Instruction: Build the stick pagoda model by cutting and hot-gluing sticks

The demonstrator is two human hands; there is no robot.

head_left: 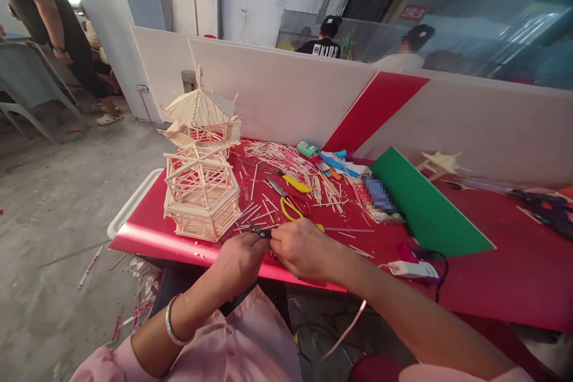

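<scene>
My left hand (239, 262) and my right hand (302, 249) meet at the near edge of the red table (514, 262), fingers pinched together. Between them they hold a small dark tool (261, 231) and a thin wooden stick (349, 230) that runs off to the right. I cannot make out exactly which hand grips which. Just left of my hands stands a pagoda model (200, 167) built of wooden sticks. Yellow-handled scissors (290, 206) lie just beyond my right hand.
Loose sticks (286, 161) are scattered over the table's middle. A green board (421, 203) leans at the right, a small stick roof piece (441, 162) behind it. A white-and-pink corded device (412, 265) lies near the front edge. People stand and sit beyond the partition and at far left.
</scene>
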